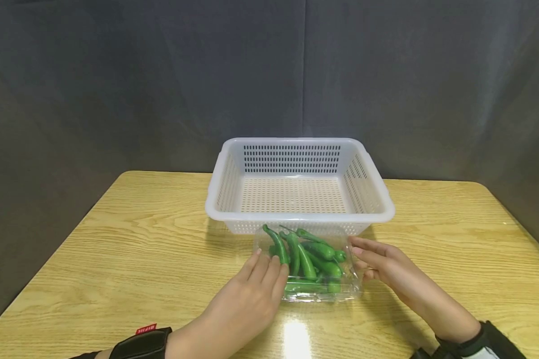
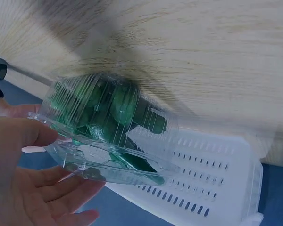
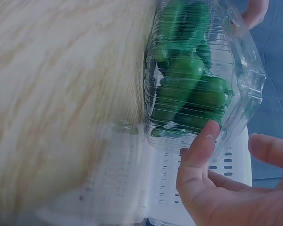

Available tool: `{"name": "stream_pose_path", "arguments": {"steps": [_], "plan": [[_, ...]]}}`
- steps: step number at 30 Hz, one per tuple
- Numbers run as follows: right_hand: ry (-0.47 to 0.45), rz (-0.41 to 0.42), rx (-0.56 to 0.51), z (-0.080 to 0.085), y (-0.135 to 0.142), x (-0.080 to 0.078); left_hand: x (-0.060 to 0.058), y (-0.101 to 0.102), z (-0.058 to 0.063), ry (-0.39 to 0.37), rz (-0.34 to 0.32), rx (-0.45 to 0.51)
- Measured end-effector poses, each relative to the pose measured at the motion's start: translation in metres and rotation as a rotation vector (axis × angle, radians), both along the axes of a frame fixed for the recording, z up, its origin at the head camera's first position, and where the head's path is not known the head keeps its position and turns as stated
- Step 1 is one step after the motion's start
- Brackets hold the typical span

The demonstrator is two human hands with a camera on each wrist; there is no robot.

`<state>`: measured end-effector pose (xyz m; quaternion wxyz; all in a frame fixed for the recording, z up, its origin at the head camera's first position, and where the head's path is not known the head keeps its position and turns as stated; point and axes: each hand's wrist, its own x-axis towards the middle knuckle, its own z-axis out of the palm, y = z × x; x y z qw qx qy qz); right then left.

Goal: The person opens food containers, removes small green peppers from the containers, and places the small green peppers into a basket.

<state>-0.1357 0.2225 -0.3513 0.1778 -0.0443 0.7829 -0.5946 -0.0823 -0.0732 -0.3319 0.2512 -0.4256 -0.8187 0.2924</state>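
A clear plastic clamshell box (image 1: pixel 351 288) filled with several green chili peppers (image 1: pixel 306 260) sits on the wooden table, right in front of the white basket. My left hand (image 1: pixel 254 289) lies over the left part of its lid with the fingers extended. In the left wrist view, the thumb (image 2: pixel 35 132) is at the box's rim while the other fingers spread over the lid. At the right side of the box is my right hand (image 1: pixel 384 262). Its fingertips (image 3: pixel 210 129) touch the clear wall, and the thumb stands apart from it.
Behind the box stands a white perforated plastic basket (image 1: pixel 300 217) with nothing in it. The wooden table (image 1: pixel 130 249) stretches to both sides. A dark grey cloth (image 1: pixel 161 85) hangs behind and beside the table.
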Motion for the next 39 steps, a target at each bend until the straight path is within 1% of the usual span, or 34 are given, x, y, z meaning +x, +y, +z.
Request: {"name": "stream_pose_path", "arguments": {"steps": [5, 11, 13, 18, 23, 30, 34, 39], "plan": [[0.011, -0.004, -0.008, -0.001, 0.000, 0.000, -0.004, 0.006, -0.004, -0.026, -0.024, 0.103], [0.022, 0.004, -0.031, -0.002, 0.000, -0.001, -0.011, 0.018, -0.012, -0.075, -0.093, 0.248], [0.023, 0.006, -0.033, -0.003, 0.000, -0.002, -0.013, 0.023, -0.014, -0.087, -0.107, 0.274], [0.019, 0.011, -0.034, -0.003, 0.001, -0.002, -0.014, 0.033, -0.016, -0.132, -0.102, 0.297], [0.015, 0.015, -0.032, -0.002, 0.002, -0.002, -0.014, 0.039, -0.016, -0.134, -0.096, 0.323], [0.001, -0.005, -0.008, -0.001, 0.000, -0.001, -0.014, 0.044, -0.016, -0.132, -0.095, 0.342], [0.006, -0.008, -0.021, -0.002, 0.000, -0.001, -0.015, 0.047, -0.016, -0.142, -0.106, 0.350], [0.010, -0.007, -0.037, -0.002, 0.000, -0.001, -0.014, 0.053, -0.014, -0.155, -0.106, 0.395]]}}
